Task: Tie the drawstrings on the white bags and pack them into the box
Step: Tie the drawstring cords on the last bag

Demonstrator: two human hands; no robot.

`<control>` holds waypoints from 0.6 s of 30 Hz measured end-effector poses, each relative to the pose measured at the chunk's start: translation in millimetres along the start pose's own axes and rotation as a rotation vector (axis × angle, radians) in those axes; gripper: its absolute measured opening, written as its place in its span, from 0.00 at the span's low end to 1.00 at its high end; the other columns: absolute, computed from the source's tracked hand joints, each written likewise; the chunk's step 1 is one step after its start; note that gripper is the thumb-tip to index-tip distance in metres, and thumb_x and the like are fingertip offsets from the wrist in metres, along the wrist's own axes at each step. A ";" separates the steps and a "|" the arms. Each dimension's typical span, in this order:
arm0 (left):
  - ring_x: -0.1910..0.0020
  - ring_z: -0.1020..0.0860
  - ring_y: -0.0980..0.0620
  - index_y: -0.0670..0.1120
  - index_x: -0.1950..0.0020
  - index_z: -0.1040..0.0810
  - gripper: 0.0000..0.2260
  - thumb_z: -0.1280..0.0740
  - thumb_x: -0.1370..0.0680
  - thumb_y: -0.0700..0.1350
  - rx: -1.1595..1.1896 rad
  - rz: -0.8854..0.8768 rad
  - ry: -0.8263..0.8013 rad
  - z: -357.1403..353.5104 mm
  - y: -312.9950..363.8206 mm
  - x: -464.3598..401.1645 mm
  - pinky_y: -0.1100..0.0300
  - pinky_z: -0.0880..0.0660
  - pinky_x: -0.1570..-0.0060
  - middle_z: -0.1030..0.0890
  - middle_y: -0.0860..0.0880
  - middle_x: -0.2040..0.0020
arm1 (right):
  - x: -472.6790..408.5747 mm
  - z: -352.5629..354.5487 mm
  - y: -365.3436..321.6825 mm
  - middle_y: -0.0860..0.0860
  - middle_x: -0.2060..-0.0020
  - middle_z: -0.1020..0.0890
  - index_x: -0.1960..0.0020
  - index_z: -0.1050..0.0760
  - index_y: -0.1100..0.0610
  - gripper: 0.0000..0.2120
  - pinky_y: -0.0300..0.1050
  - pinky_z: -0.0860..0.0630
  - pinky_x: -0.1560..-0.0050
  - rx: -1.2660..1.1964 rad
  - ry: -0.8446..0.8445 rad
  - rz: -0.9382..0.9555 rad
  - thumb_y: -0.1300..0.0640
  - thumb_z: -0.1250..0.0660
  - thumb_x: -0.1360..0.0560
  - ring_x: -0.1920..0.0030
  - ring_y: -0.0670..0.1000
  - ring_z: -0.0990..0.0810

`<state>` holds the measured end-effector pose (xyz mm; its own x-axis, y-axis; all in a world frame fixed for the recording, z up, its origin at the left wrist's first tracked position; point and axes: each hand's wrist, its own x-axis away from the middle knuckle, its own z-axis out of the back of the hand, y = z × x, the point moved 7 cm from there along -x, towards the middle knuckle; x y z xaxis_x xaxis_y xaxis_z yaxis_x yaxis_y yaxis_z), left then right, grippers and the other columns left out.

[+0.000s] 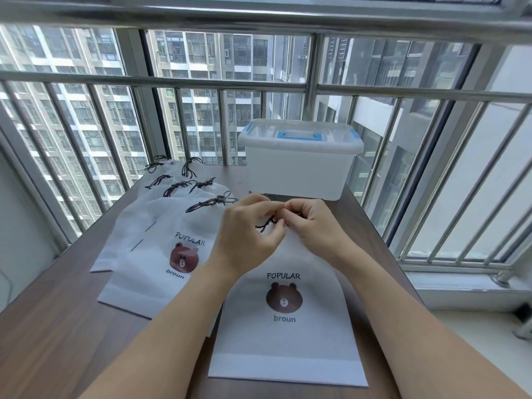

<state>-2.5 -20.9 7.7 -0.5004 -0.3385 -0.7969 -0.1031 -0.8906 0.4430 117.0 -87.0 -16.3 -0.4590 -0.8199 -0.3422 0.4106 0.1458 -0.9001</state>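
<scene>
A white drawstring bag (pixel 288 335) printed with a brown bear lies flat on the wooden table (pixel 57 326) in front of me. Its dark drawstring (pixel 269 223) is bunched at the bag's top. My left hand (pixel 247 234) and my right hand (pixel 313 226) meet there, and both pinch the drawstring between curled fingers. To the left lies a fanned pile of several more white bags (pixel 155 260), their dark cords gathered at the far ends. The white plastic box (pixel 299 168) stands behind my hands, its lid on.
The box lid has a blue handle (pixel 299 135) and blue clips. A steel window railing (pixel 201 82) runs behind the table's far edge and along the right side. A white sill (pixel 475 321) lies to the right of the table.
</scene>
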 end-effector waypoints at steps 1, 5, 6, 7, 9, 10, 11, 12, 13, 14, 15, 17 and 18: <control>0.62 0.21 0.57 0.45 0.50 0.13 0.11 0.27 0.31 0.39 0.006 0.020 0.018 1.9 -3.0 -0.7 0.61 0.22 0.58 0.17 0.52 0.59 | 0.1 -0.1 -1.9 0.43 0.66 0.16 0.57 0.18 0.56 0.13 0.33 0.27 0.57 -0.022 -0.014 -0.002 0.66 0.36 0.19 0.62 0.41 0.20; 0.61 0.18 0.56 0.46 0.51 0.13 0.10 0.29 0.30 0.43 0.082 0.135 -0.032 -2.3 -14.5 -1.5 0.55 0.20 0.57 0.16 0.52 0.59 | 1.2 1.4 -2.0 0.50 0.62 0.17 0.55 0.20 0.62 0.09 0.34 0.27 0.57 -0.042 -0.042 -0.005 0.66 0.36 0.19 0.61 0.43 0.21; 0.61 0.18 0.55 0.46 0.51 0.13 0.10 0.29 0.30 0.43 0.111 0.165 -0.057 -4.8 -16.6 -0.7 0.53 0.19 0.56 0.16 0.52 0.59 | 1.0 2.2 -0.7 0.53 0.61 0.17 0.55 0.20 0.64 0.08 0.35 0.27 0.56 -0.033 -0.043 -0.002 0.65 0.36 0.19 0.60 0.45 0.21; 0.60 0.17 0.54 0.47 0.50 0.13 0.10 0.29 0.30 0.43 0.134 0.188 -0.075 -6.6 -18.6 -0.1 0.52 0.19 0.56 0.15 0.52 0.59 | 0.5 2.8 0.7 0.55 0.61 0.18 0.54 0.20 0.65 0.08 0.38 0.27 0.56 -0.022 -0.043 0.002 0.64 0.35 0.19 0.59 0.48 0.22; 0.59 0.16 0.54 0.48 0.50 0.13 0.08 0.26 0.28 0.42 0.194 0.243 -0.110 -9.4 -23.9 0.2 0.53 0.18 0.54 0.14 0.52 0.58 | 0.1 5.0 2.1 0.55 0.63 0.20 0.55 0.20 0.63 0.09 0.44 0.30 0.59 0.029 -0.036 0.011 0.58 0.34 0.21 0.61 0.51 0.26; 0.59 0.16 0.55 0.50 0.51 0.14 0.07 0.25 0.27 0.41 0.242 0.284 -0.131 -11.1 -26.8 0.5 0.56 0.19 0.53 0.14 0.53 0.58 | 0.3 7.3 1.4 0.53 0.65 0.22 0.56 0.20 0.60 0.09 0.46 0.32 0.61 0.071 -0.023 0.019 0.56 0.34 0.21 0.63 0.51 0.28; 0.59 0.16 0.56 0.52 0.52 0.14 0.08 0.25 0.26 0.39 0.290 0.324 -0.149 -12.5 -29.7 1.1 0.58 0.19 0.53 0.13 0.53 0.58 | 0.5 9.9 0.4 0.51 0.67 0.23 0.56 0.20 0.58 0.09 0.45 0.33 0.63 0.113 -0.002 0.023 0.56 0.34 0.21 0.65 0.49 0.29; 0.59 0.16 0.56 0.54 0.53 0.15 0.10 0.26 0.25 0.38 0.325 0.357 -0.161 -13.4 -31.7 1.6 0.60 0.20 0.53 0.13 0.54 0.58 | 0.6 12.2 -0.5 0.48 0.69 0.24 0.57 0.20 0.57 0.09 0.42 0.34 0.64 0.147 0.017 0.028 0.57 0.34 0.20 0.67 0.46 0.30; 0.58 0.15 0.56 0.55 0.54 0.15 0.12 0.27 0.25 0.37 0.351 0.379 -0.167 -14.5 -33.6 1.8 0.60 0.20 0.53 0.13 0.54 0.58 | 0.6 13.7 -1.9 0.45 0.70 0.25 0.58 0.21 0.55 0.09 0.40 0.35 0.66 0.176 0.030 0.033 0.59 0.34 0.19 0.69 0.45 0.32; 0.58 0.15 0.55 0.55 0.54 0.15 0.13 0.27 0.25 0.36 0.362 0.390 -0.171 -15.3 -34.5 2.4 0.60 0.19 0.52 0.13 0.54 0.58 | 1.0 13.5 -2.9 0.42 0.71 0.26 0.59 0.21 0.55 0.10 0.37 0.36 0.67 0.207 0.033 0.039 0.60 0.34 0.19 0.70 0.43 0.33; 0.58 0.15 0.55 0.55 0.55 0.15 0.13 0.27 0.24 0.36 0.361 0.390 -0.173 -16.1 -34.8 2.7 0.61 0.20 0.53 0.13 0.54 0.59 | 1.4 12.6 -4.3 0.41 0.73 0.26 0.59 0.21 0.54 0.10 0.35 0.37 0.68 0.243 0.031 0.049 0.60 0.34 0.19 0.72 0.41 0.33; 0.60 0.17 0.58 0.53 0.54 0.15 0.11 0.28 0.23 0.36 0.335 0.390 -0.186 -18.1 -36.2 3.2 0.65 0.22 0.56 0.14 0.55 0.60 | 1.7 10.6 -6.7 0.40 0.74 0.26 0.59 0.21 0.53 0.10 0.32 0.37 0.69 0.303 0.035 0.071 0.61 0.33 0.20 0.73 0.41 0.32; 0.61 0.18 0.60 0.52 0.54 0.16 0.10 0.29 0.23 0.37 0.331 0.402 -0.199 -19.2 -36.9 3.1 0.67 0.23 0.58 0.15 0.55 0.60 | 2.1 11.4 -7.7 0.40 0.74 0.25 0.59 0.21 0.52 0.10 0.32 0.36 0.69 0.325 0.046 0.085 0.61 0.33 0.20 0.73 0.41 0.31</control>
<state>16.3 5.1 -18.9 -0.7054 -0.5396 -0.4597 -0.1191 -0.5491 0.8272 121.8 -96.2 -7.0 -0.4443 -0.7855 -0.4308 0.6755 0.0221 -0.7370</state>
